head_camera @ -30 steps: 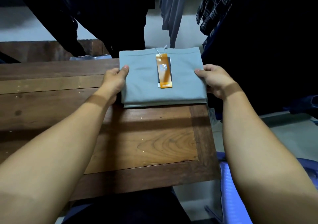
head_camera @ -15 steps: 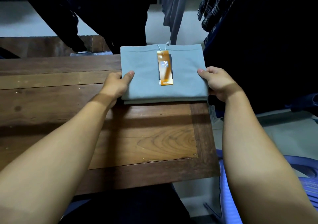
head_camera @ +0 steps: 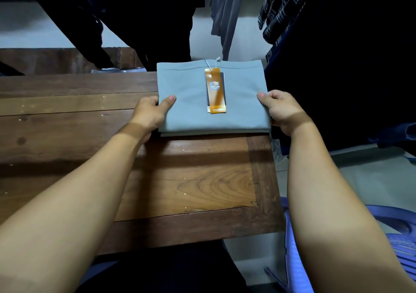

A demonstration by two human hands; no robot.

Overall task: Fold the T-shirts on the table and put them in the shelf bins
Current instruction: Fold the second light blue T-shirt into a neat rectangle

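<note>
Gripping the folded grey-blue shirt point(head_camera: 243, 103) by its left and right sides, the left hand point(head_camera: 148, 114) and right hand point(head_camera: 281, 110) are each laying a thumb on top while the other fingers are curling under the edges, hiding there. The shirt is sitting at the far right corner of the wooden surface point(head_camera: 191, 180), its far edge reaching past the surface's far rim; whether it is resting or lifting clear is hard to tell. An orange tag point(head_camera: 215, 90) on a white string is lying on the shirt's middle, partly covering a darker card; its print is showing too small to read. Dark hanging clothes point(head_camera: 146, 11) are blocking the far view, and a blue chair point(head_camera: 297, 259) is being cut off at the near right.
</note>
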